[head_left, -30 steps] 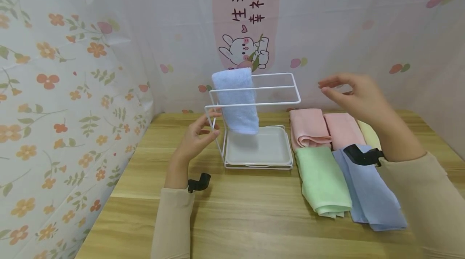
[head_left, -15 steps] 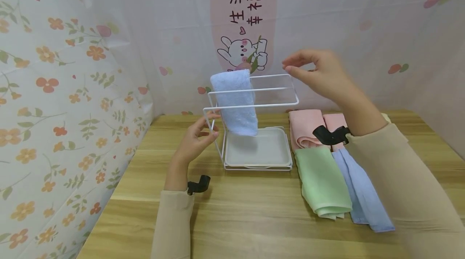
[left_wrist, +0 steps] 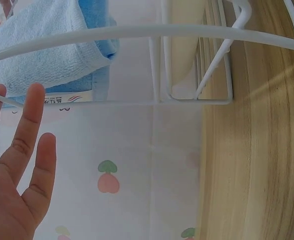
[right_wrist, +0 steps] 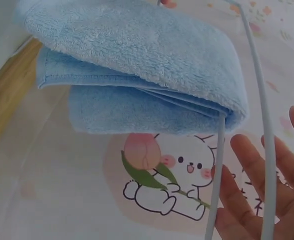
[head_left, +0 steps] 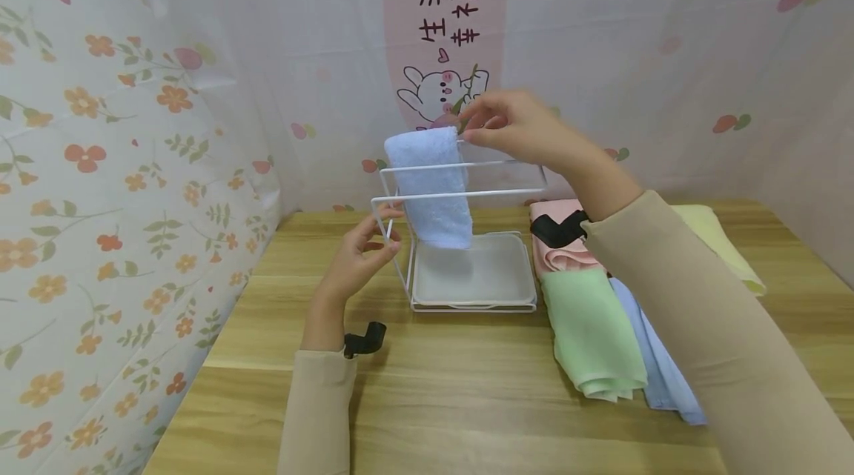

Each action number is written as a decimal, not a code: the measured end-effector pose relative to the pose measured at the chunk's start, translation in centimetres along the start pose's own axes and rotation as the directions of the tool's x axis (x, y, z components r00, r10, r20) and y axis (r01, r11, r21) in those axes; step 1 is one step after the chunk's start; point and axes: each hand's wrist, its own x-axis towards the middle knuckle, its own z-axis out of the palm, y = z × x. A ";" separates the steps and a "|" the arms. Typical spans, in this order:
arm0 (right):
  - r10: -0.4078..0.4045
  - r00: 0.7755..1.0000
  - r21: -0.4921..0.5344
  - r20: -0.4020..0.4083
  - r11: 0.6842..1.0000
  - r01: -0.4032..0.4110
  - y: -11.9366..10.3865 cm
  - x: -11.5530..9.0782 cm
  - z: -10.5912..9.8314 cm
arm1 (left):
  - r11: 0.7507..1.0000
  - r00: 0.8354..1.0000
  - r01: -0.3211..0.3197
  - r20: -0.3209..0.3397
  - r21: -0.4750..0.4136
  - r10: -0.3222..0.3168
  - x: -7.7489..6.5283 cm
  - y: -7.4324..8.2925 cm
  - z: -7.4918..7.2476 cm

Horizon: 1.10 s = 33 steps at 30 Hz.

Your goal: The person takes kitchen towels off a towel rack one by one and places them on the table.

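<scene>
A light blue towel (head_left: 434, 186) hangs folded over the top bars of a white wire rack (head_left: 500, 193), left of its middle. At the rack's left side, my left hand (head_left: 356, 256) holds a side wire between thumb and fingers. In the left wrist view, two fingers of that hand (left_wrist: 17, 185) extend free below the towel (left_wrist: 47, 45). My right hand (head_left: 514, 127) is above the back bar, fingertips near the towel's right edge. The right wrist view shows its fingers spread loosely by the bars, beside the towel (right_wrist: 137, 55); contact with the towel is not visible.
A pale tray (head_left: 474, 271) sits in the rack's base. On the wooden table (head_left: 467, 386) to the right lie a green towel (head_left: 594, 334), a pink towel (head_left: 550, 234), a blue towel (head_left: 660, 364) and a yellow towel (head_left: 720, 238). A printed cloth (head_left: 300, 52) hangs behind.
My right hand has moved left, from above the pile of towels to the hanging towel's right edge. The left hand, rack and hanging towel have hardly moved.
</scene>
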 end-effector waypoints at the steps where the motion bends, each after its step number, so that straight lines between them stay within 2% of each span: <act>1: -0.006 1.000 -0.006 0.005 1.000 0.006 0.0 0.3 0.1 | 1.000 1.000 -0.001 -0.001 -0.004 0.001 0.0 0.0 0.0; 11: -0.009 0.999 -0.090 0.040 0.996 0.012 -0.3 2.5 1.5 | 1.000 1.000 -0.001 0.003 -0.015 0.001 0.1 -0.1 0.0; 21: 0.023 0.985 -0.126 0.171 0.992 -0.001 -0.1 2.6 2.3 | 1.000 1.000 -0.006 -0.010 -0.003 0.006 0.0 -0.1 0.2; 25: 0.022 0.985 -0.132 0.171 0.991 0.001 0.0 2.6 2.3 | 1.000 1.000 -0.010 -0.016 -0.015 0.010 0.1 -0.2 0.4; 33: 0.083 0.981 -0.222 0.173 0.974 -0.043 -0.1 3.2 2.3 | 1.000 1.000 -0.014 -0.022 -0.016 0.014 0.1 -0.2 0.4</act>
